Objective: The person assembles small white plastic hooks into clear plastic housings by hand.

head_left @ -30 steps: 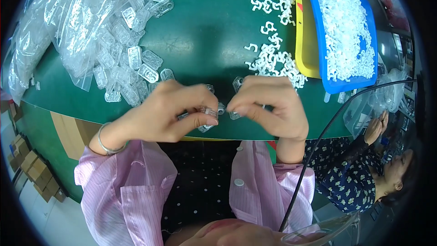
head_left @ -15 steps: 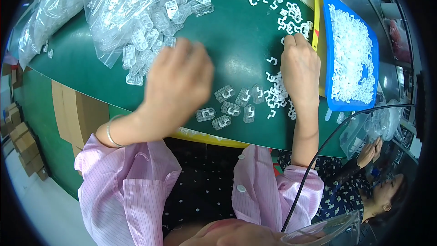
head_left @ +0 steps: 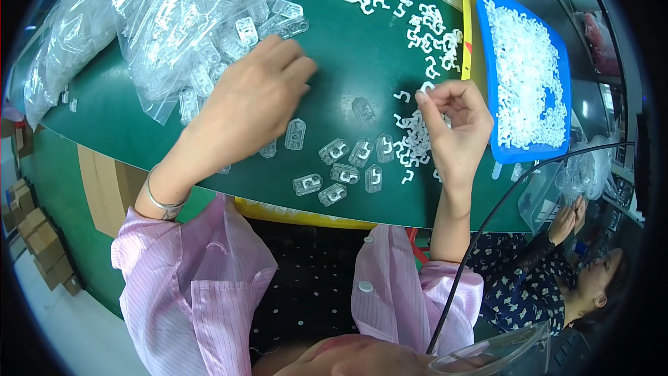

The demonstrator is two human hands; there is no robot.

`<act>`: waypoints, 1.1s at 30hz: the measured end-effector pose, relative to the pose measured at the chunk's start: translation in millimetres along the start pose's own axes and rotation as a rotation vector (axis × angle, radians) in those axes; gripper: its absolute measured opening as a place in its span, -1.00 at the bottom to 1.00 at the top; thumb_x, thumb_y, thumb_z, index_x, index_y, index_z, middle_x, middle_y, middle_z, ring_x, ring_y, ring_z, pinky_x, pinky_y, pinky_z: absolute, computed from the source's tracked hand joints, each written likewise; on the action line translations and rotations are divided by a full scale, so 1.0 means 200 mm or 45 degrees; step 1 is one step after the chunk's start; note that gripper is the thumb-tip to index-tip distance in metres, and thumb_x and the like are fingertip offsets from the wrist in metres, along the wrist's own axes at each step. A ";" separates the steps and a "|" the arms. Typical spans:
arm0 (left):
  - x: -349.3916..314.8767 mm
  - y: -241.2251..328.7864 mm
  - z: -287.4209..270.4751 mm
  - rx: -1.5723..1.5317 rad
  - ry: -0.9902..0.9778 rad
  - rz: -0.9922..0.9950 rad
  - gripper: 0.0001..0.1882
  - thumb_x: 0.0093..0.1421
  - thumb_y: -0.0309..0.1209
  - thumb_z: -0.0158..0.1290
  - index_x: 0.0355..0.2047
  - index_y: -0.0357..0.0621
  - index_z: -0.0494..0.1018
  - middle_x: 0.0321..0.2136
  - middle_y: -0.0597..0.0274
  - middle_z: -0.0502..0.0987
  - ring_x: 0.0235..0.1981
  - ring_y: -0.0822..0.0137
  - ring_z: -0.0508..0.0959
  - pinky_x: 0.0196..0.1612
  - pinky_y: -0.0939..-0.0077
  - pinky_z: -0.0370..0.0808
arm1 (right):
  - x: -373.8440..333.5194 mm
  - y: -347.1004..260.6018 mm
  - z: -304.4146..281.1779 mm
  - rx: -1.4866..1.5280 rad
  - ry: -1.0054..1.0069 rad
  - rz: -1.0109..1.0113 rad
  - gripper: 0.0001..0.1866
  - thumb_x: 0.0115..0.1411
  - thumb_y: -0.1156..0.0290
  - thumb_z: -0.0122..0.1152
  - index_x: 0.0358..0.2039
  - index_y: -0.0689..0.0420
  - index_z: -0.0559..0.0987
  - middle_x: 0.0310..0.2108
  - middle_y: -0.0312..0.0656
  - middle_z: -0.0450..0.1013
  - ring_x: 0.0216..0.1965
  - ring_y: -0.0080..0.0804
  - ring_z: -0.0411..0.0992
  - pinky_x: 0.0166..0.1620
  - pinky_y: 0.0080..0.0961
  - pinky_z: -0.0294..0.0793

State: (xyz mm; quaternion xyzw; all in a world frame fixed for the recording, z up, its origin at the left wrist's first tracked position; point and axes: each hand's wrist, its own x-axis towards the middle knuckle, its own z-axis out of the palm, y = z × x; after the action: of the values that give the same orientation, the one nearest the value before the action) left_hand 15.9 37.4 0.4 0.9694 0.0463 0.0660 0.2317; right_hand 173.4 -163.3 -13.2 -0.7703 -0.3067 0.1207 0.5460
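Head view: before me spreads a green surface (head_left: 362, 49), with a bulging clear bag (head_left: 167, 28) slumped toward its far left corner. Along the right edge I see a blue tray (head_left: 518, 154) heaped with white hooks (head_left: 525, 69), overlapping a yellow tray (head_left: 470, 28). The left hand (head_left: 257, 80) is just beside the bag, fingers bent; I can't tell whether it grips anything. The right hand (head_left: 456, 118), near the right edge, pinches thumb against forefinger, other fingers loosely curled. Seven clear cases (head_left: 344, 173) with white inserts lie toward the near edge. One small hook (head_left: 424, 88) sits between the right hand's fingertips.
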 end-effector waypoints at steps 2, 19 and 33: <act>0.03 0.06 0.07 -0.041 0.061 0.085 -0.70 -0.02 -0.59 0.06 -0.21 -0.26 0.42 -0.22 0.09 0.39 -0.23 0.07 0.38 -0.18 0.30 0.42 | -0.02 -0.06 0.03 0.151 0.003 0.093 -0.90 0.07 0.70 0.19 -0.38 0.28 0.52 -0.44 -0.27 0.48 -0.42 -0.61 0.47 -0.30 -0.71 0.46; 0.10 0.14 0.13 -0.833 -0.138 -0.129 -0.78 -0.01 -0.64 0.16 -0.33 -0.33 0.41 -0.36 0.20 0.35 -0.50 0.42 0.41 -0.46 0.56 0.36 | -0.04 0.04 -0.04 0.968 -0.309 0.308 -0.91 0.15 0.60 0.17 -0.32 0.34 0.52 -0.39 -0.15 0.46 -0.44 -0.53 0.43 -0.37 -0.62 0.49; 0.06 0.17 0.24 -1.768 0.135 -0.462 -0.81 0.18 -0.61 0.02 -0.20 -0.44 0.44 -0.42 0.16 0.52 -0.48 0.51 0.54 -0.47 0.71 0.46 | -0.08 -0.05 0.07 0.763 -0.294 0.233 -0.85 0.05 0.71 0.24 -0.31 0.31 0.60 -0.33 -0.15 0.47 -0.38 -0.56 0.51 -0.46 -0.79 0.41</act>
State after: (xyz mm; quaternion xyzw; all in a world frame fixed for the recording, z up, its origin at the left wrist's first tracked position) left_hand 37.6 -12.6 -25.6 0.5710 0.1651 0.0879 0.7994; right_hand 150.4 -159.6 -12.8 -0.5812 -0.2469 0.3405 0.6966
